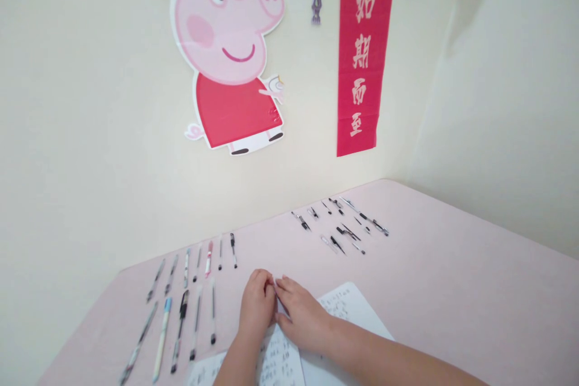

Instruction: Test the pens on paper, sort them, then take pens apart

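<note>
Above the written pages, my left hand (257, 304) and my right hand (302, 313) meet with their fingertips close together. The left fingers are curled closed, and whatever lies inside them is hidden. My right fingers and thumb bend in against the left hand; what they grip, if anything, cannot be made out. Under both wrists lie sheets of handwritten paper (283, 359), with another written page (357, 307) to the right. Left of my hands are rows of pens, among them a black-capped pen (180, 332), a blue-capped pen (161, 338) and a pink pen (208, 259).
Several pen parts (350, 231) and a longer pen (380, 227) lie scattered at the back right of the pink table (461, 289). Behind it rises a wall with a cartoon pig cutout (235, 108) and a red banner (364, 72). A corner is at right.
</note>
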Demonstrator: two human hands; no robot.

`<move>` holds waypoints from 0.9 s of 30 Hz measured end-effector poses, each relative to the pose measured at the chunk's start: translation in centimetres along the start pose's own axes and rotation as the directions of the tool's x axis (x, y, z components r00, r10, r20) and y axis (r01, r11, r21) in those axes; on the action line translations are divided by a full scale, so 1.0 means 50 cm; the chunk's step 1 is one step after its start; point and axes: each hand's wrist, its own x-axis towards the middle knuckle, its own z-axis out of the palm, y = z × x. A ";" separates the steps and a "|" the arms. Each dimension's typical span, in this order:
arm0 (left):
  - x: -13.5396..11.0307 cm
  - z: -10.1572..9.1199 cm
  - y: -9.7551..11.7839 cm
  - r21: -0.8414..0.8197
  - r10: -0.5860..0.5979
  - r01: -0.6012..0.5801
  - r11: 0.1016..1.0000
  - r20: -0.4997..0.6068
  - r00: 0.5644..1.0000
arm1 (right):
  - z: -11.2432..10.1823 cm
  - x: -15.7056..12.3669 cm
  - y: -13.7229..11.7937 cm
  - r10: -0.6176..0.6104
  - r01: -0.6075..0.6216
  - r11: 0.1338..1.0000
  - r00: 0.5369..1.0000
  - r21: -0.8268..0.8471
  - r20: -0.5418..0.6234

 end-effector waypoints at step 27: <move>0.058 -0.041 -0.009 0.554 -0.087 0.156 0.818 -0.149 0.985 | -0.016 -0.010 0.002 -0.208 0.209 0.960 0.978 -0.189 0.026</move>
